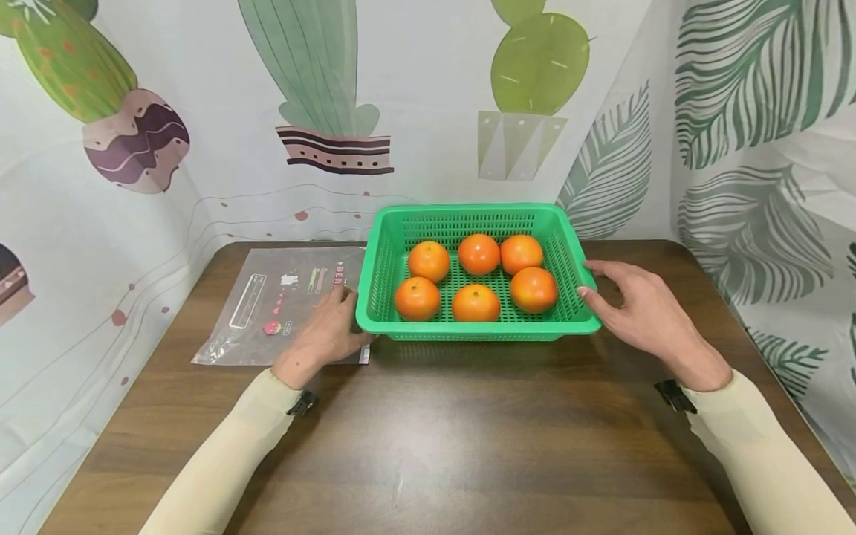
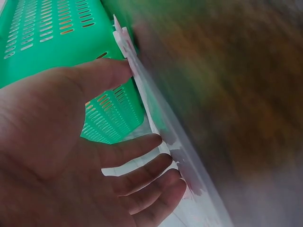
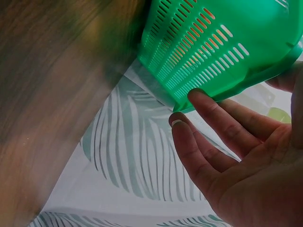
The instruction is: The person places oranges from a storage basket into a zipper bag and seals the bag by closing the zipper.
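Note:
A green plastic basket (image 1: 478,328) with slotted walls stands toward the back of the table, several round orange fruits (image 1: 476,303) lying inside it. My left hand (image 1: 328,327) is at the basket's left side, over the edge of a clear printed plastic bag (image 1: 267,271). In the left wrist view, its thumb (image 2: 106,73) lies across the basket wall, and the loosely bent fingers (image 2: 142,146) rest at the bag's edge. At the basket's right end, my right hand (image 1: 642,308) has its extended fingertips (image 3: 196,94) at the rim, with the palm away from the wall.
The brown wooden table (image 1: 468,431) reaches toward me in front of the basket. Behind it hangs a white cloth (image 1: 428,82) printed with cacti and leaves. The bag lies flat to the left, its right edge beside the basket.

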Action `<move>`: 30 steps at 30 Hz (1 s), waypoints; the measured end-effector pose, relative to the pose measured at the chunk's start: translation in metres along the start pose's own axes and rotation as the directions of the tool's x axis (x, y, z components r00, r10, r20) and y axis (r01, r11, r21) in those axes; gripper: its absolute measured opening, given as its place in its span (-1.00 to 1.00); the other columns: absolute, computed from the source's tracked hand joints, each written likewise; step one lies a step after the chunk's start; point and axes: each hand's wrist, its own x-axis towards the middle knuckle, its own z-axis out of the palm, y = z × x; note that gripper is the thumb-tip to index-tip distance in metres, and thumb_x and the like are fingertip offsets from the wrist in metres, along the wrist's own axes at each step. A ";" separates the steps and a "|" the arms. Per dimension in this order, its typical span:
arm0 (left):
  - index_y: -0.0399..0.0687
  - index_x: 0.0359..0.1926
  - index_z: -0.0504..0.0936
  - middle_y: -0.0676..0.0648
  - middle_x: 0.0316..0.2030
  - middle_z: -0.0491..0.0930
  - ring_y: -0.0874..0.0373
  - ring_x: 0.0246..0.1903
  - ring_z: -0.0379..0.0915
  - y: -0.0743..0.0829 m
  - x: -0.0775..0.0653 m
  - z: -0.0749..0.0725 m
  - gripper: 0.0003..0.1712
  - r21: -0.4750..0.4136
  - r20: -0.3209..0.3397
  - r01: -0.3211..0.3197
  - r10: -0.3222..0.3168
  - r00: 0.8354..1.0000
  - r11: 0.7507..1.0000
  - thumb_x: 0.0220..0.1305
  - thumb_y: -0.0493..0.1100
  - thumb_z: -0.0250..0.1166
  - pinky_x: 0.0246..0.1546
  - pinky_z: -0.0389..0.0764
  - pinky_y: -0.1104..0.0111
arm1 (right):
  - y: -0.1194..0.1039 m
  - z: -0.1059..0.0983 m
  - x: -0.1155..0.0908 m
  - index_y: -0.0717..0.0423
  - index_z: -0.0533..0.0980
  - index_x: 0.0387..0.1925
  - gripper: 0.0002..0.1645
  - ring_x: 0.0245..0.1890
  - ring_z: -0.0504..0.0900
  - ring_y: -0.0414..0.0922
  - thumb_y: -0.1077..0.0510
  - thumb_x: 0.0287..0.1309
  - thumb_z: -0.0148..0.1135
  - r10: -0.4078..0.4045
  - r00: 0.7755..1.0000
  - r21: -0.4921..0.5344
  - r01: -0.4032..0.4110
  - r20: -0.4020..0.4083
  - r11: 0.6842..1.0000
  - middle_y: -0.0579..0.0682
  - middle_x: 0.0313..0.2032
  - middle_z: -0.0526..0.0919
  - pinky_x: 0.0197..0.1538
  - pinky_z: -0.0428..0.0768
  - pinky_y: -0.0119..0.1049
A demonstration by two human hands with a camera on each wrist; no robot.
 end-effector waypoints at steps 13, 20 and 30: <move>-0.32 0.21 0.51 -0.31 0.09 0.44 -0.26 0.00 0.48 0.001 0.002 0.002 -0.27 0.018 -0.028 -0.005 0.006 1.000 1.000 0.12 -0.07 0.59 0.12 0.58 -0.14 | 0.000 0.000 0.000 0.27 0.54 0.33 -0.40 0.23 0.61 0.28 0.00 0.43 0.35 0.016 1.000 0.006 -0.016 0.018 1.000 0.30 0.24 0.64 0.22 0.53 0.34; -0.35 0.25 0.52 -0.32 0.14 0.46 -0.28 0.12 0.48 0.001 0.001 0.000 -0.28 0.003 -0.042 -0.006 0.006 0.999 1.000 0.16 -0.10 0.55 0.25 0.52 -0.17 | 0.001 0.000 0.001 0.28 0.53 0.33 -0.39 0.23 0.61 0.28 0.00 0.43 0.34 0.010 1.000 0.005 -0.010 0.020 1.000 0.30 0.24 0.64 0.23 0.53 0.33; -0.36 0.10 0.62 -0.29 -0.02 0.55 -0.20 -0.07 0.53 0.000 0.001 -0.001 -0.42 0.034 -0.090 -0.021 0.024 0.996 0.999 0.16 -0.10 0.56 0.02 0.60 -0.07 | 0.001 0.000 0.001 0.28 0.53 0.33 -0.40 0.20 0.61 0.27 0.01 0.43 0.34 0.011 1.000 0.014 -0.011 0.016 1.000 0.30 0.23 0.64 0.21 0.53 0.32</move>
